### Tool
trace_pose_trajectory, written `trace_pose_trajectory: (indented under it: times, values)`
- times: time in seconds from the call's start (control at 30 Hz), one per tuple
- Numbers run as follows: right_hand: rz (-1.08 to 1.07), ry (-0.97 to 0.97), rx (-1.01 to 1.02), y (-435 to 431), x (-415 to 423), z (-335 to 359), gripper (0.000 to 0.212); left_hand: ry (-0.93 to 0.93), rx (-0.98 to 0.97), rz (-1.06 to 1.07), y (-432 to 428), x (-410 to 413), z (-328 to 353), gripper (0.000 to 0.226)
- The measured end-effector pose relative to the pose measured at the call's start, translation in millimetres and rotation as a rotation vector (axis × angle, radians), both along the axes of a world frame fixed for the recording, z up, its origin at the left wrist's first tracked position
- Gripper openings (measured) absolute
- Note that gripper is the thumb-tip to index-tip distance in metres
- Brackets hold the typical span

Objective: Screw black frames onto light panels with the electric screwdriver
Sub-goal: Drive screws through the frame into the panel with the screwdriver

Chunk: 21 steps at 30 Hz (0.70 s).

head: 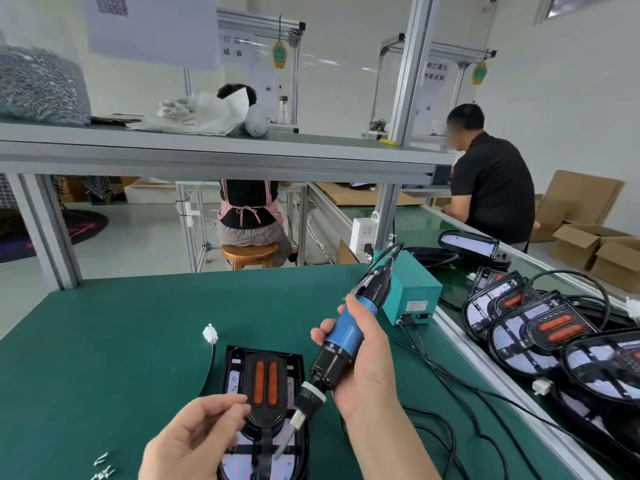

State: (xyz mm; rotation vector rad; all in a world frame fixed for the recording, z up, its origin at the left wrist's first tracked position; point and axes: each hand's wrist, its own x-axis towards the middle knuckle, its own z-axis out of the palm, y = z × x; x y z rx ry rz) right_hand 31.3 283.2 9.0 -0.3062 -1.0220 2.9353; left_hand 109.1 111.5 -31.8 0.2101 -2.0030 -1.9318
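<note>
1. Blue-barrelled, black-nosed electric screwdriver (346,341) is gripped in the right hand (367,372), fingers wrapped round the body. It is tilted, with its steel bit (282,448) pointing down and left over the near end of the work.
2. The left hand (194,441) is just left of the bit, thumb and forefinger pinched together. I cannot tell whether a screw sits between them.
3. To my eye the driver should stand upright over the hole before the trigger is pressed, because a slanted bit may skate off or cross the thread. The left hand would do well to steady the frame.
4. Small silver screws (104,467) lie at the near left of the dark green bench mat (138,323).
5. The black plastic frame with two orange oblong lenses (265,379) lies flat on the white light panel speckled with red dots (239,462). Both sit at the near middle of the mat, under both hands.
</note>
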Motion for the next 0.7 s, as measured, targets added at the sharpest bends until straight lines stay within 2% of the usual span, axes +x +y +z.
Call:
trace_pose_trajectory:
  times: [0.17,0.33,0.47,0.7]
  values:
    - [0.026,-0.029,-0.007,-0.3,2.1,1.9,0.056,0.054,-0.056,-0.037,-0.4,4.5,15.0,0.039]
    - [-0.011,-0.082,-0.240,-1.5,3.8,-1.7,0.061,0.018,0.015,-0.062,4.0,5.5,8.3,0.044]
    - [0.013,-0.066,-0.227,-2.3,8.6,-2.7,0.058,-0.028,0.031,-0.040,0.7,3.7,2.5,0.037]
    - [0.032,-0.016,-0.470,-5.6,11.0,10.4,0.051,-0.088,0.104,-0.113,11.0,8.0,-0.8,0.017]
